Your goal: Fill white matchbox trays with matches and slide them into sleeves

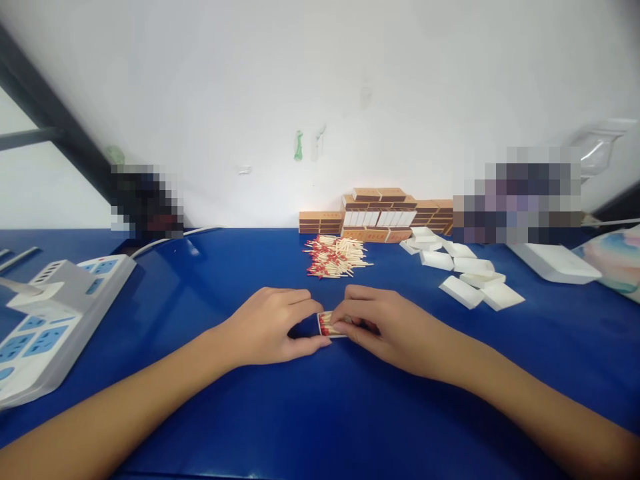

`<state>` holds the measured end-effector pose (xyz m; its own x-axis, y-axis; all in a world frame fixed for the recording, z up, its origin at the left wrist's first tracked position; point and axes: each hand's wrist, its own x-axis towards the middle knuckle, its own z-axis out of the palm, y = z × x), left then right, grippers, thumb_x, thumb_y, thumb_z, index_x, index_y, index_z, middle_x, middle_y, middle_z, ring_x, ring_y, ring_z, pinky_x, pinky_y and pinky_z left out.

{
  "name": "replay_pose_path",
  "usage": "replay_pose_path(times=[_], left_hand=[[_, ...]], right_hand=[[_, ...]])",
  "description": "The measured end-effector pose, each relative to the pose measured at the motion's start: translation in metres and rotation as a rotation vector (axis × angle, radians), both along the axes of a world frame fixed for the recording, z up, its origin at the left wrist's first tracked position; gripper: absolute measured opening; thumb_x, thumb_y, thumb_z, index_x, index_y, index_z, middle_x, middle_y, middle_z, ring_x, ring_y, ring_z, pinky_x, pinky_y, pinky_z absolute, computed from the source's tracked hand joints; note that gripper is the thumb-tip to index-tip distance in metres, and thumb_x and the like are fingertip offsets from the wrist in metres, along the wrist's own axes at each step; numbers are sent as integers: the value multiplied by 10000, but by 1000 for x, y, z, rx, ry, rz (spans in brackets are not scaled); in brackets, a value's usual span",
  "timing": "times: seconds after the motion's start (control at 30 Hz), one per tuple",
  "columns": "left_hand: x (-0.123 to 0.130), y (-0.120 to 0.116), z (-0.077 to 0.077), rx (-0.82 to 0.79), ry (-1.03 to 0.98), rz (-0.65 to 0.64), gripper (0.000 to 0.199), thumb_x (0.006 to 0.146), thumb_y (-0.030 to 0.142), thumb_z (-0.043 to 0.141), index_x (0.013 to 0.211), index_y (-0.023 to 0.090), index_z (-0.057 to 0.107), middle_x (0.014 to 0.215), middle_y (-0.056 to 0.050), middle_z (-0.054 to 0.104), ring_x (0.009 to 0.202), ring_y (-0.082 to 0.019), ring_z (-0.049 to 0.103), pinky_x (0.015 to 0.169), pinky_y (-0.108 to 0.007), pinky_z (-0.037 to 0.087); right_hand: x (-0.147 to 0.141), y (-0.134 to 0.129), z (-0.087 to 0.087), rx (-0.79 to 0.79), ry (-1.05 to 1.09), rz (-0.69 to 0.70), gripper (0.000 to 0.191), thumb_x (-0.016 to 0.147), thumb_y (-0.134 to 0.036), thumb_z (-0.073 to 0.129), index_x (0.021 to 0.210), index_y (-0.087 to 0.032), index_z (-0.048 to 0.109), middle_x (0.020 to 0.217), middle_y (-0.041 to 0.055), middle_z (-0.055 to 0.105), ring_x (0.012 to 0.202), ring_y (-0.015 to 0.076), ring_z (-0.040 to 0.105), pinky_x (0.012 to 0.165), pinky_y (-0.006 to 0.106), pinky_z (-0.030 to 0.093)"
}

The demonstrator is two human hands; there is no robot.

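A small white matchbox tray (320, 325) lies on the blue table with red-headed matches (326, 323) in it. My left hand (273, 325) grips the tray's left end, the thumb on the near side and the index finger on the far side. Over the tray's right part, my right hand (383, 325) has its fingers closed together, the tips down on the matches. Those fingers hide the tray's right end. Just beyond both hands sits a loose pile of red-headed matches (336, 257).
Brown matchboxes (375, 235) and several white trays stand stacked against the wall. Empty white trays (463, 293) lie scattered at the right, near a larger white box (555, 263). On the left is a power strip (65, 333) with a plug and cable. Two areas at the back are pixelated.
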<state>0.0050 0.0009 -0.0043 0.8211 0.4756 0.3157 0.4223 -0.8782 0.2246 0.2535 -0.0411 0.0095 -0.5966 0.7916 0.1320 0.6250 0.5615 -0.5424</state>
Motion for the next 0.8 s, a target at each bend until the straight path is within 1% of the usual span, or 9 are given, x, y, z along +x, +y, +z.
replay_pose_path(times=[0.13,0.27,0.4,0.57,0.7,0.77,0.8], left_hand=[[-1,0,0,-7,6,4,320,955,474,669,1077,181,702,830,12,655,684,-133,598,628,-277,443],[-1,0,0,7,16,7,329,960,480,659,1081,177,705,817,9,648,680,-136,593,621,-280,433],[0,0,0,14,22,4,338,966,489,645,1078,177,707,825,4,655,695,-142,603,630,-285,439],[0,0,1,0,25,12,323,965,473,648,1082,178,704,814,5,652,689,-141,605,628,-283,440],[0,0,1,-9,25,7,322,961,476,655,1077,180,707,819,4,656,693,-140,610,631,-278,449],[0,0,2,-3,21,4,326,964,478,654,1085,180,709,833,1,663,701,-140,616,640,-277,456],[0,0,2,6,17,2,329,965,478,654,1090,179,709,838,0,666,702,-140,618,644,-277,458]], right_hand=[[0,2,-2,43,18,-13,162,1021,-202,564,990,-212,723,933,13,640,733,118,575,662,264,422],[0,4,-4,77,-43,-49,155,1019,-227,566,935,-201,694,847,5,615,685,125,543,627,269,393],[1,5,-5,120,-107,-83,120,992,-225,599,892,-198,660,843,10,623,668,129,532,613,273,369],[1,4,-3,122,-142,-89,172,1005,-259,577,856,-199,640,830,15,631,653,132,529,600,275,351],[2,6,-2,134,-87,-94,181,1011,-296,579,879,-207,666,808,19,639,663,140,541,607,278,359],[8,12,-2,158,-43,-157,210,1010,-330,582,863,-212,674,751,10,624,654,146,541,612,283,362],[12,16,-3,182,-28,-219,233,1010,-346,578,845,-211,671,720,7,611,644,148,536,613,286,362]])
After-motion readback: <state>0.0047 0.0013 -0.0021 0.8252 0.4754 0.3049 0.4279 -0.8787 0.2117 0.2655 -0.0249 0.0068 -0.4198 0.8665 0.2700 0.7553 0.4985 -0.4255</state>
